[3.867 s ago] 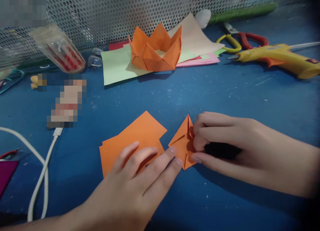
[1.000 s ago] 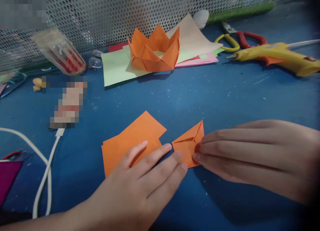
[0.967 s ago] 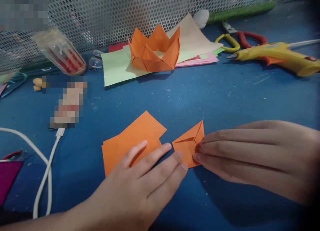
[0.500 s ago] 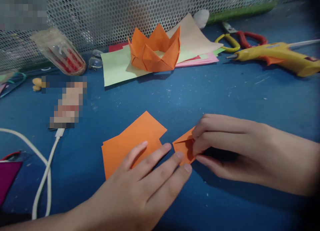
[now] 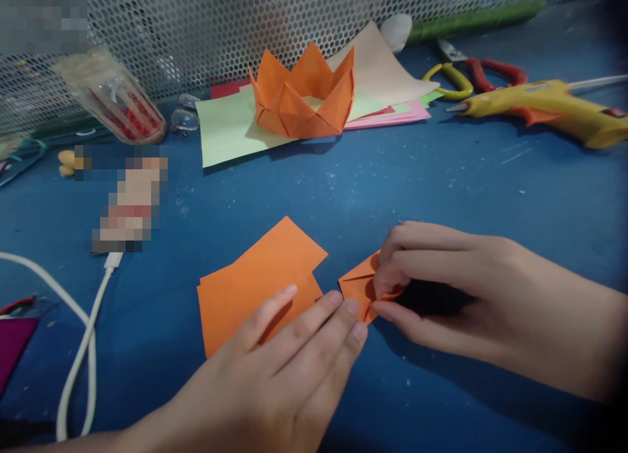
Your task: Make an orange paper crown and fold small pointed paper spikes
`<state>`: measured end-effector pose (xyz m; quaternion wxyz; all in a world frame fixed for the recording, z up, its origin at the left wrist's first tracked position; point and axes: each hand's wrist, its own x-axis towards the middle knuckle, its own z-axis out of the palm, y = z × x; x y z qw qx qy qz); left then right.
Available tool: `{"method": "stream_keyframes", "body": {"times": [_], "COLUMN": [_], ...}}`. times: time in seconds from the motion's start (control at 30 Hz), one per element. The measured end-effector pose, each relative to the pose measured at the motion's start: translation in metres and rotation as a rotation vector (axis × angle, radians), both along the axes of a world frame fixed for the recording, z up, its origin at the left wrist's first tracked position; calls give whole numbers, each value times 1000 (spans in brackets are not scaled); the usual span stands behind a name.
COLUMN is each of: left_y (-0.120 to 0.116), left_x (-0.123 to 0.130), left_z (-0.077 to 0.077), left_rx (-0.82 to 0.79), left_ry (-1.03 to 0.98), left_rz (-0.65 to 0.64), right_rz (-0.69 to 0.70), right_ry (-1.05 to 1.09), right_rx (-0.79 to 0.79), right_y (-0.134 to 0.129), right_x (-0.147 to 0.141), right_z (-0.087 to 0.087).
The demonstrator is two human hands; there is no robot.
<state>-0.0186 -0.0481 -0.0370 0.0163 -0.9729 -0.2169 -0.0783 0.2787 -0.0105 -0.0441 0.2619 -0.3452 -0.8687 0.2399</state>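
Note:
A small folded piece of orange paper [image 5: 360, 283] lies on the blue table. My right hand [image 5: 451, 289] pinches its right-hand flap between thumb and fingers, bending it up. My left hand [image 5: 299, 361] lies flat with fingers stretched out, the fingertips resting at the lower left edge of the folded paper. Under and beyond the left hand are loose orange paper sheets [image 5: 255, 276], overlapping at an angle. Farther back, a folded orange paper crown [image 5: 304, 110] stands upright on coloured sheets.
Light green paper [image 5: 220, 136] and other sheets lie beneath the crown. A yellow glue gun [image 5: 544, 110] and red-handled pliers [image 5: 500, 74] lie at right. At left are a jar of red pieces [image 5: 127, 116], a blurred-out phone on a white cable [image 5: 98, 309], and a mesh panel [image 5: 196, 34] behind.
My right hand's thumb and fingers have lifted and curled the flap of the folded paper. My left fingers have drawn closer together and shifted slightly left.

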Motion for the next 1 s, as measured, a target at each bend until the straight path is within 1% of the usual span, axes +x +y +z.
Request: {"method": "stream_keyframes", "body": {"times": [0.17, 0.23, 0.27, 0.33, 0.43, 0.53, 0.63, 0.73, 0.83, 0.9, 1.0], "left_y": [-1, 0, 0, 2, 4, 4, 4, 5, 6, 6, 5], "left_x": [0, -2, -3, -4, -3, -1, 0, 0, 0, 0, 1], "left_z": [0, 1, 2, 3, 5, 8, 9, 7, 5, 3, 2], "left_rx": [8, -8, -24, -74, -135, -204, -243, -205, -151, -122, -112], "left_ry": [-13, -16, -17, -22, -24, -28, -60, -66, -52, -53, -43], "left_rz": [2, -7, -12, -14, -12, 6, 18, 2, -15, -18, -18], "right_rz": [-55, 4, 37, 126, 216, 249, 199, 91, 3, -15, 2], "right_ry": [100, 74, 56, 15, -1, 19, 97, 149, 153, 156, 176], "right_rx": [-36, -50, -30, 42, 148, 116, 33, -30, -45, -38, -57], "right_y": [-2, 0, 2, 7, 12, 12, 6, -2, -8, -9, -7], "right_x": [-3, -3, -3, -1, 4, 9, 10, 5, 1, 0, 4], "right_z": [-2, -2, -2, -1, 0, -2, -6, -9, -12, -13, -15]}}
